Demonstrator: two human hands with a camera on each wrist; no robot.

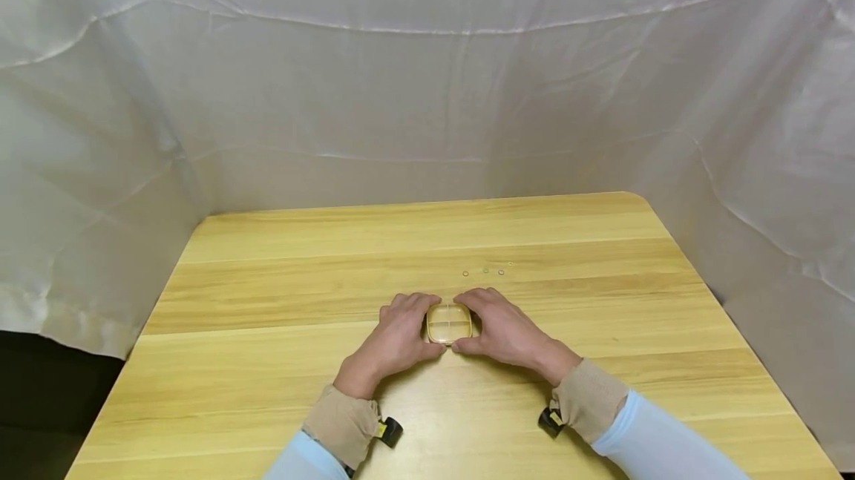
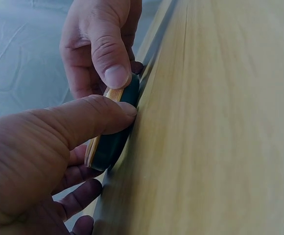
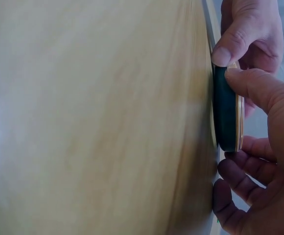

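On the wooden table [image 1: 280, 294], near the front and about in the middle: a small flat box [image 1: 449, 323] with round corners. See-through lid with a cross shape on top, four little parts inside. Dark green around the side [image 2: 113, 142] in the left wrist view, with a thin yellow-brown edge on top. Same dark green side [image 3: 224, 110] in the right wrist view. Lying flat on the wood.

On the left of the box: the left hand [image 1: 395, 340], curled around it. Thumb pressed on the near side of the box, fingers bent over the far side. Holding the box, not flat, not wide open.

On the right of the box: the right hand [image 1: 502, 331], curled the same way. Thumb on the near edge, fingers wrapped over the far edge. Holding the box too. Both thumbs close together at the near side, almost touching.

Just behind the hands, a bit to the right: four tiny round things [image 1: 485, 271] in a row on the table, apart from the box. Too small to tell what.

At the wrists: tan cuffs [image 1: 343, 424] and light blue sleeves [image 1: 661, 444], and a small black thing with a bit of yellow [image 1: 389, 431] by each wrist.

Behind and at both sides of the table: white cloth [image 1: 427, 94], wrinkled, hanging like walls.
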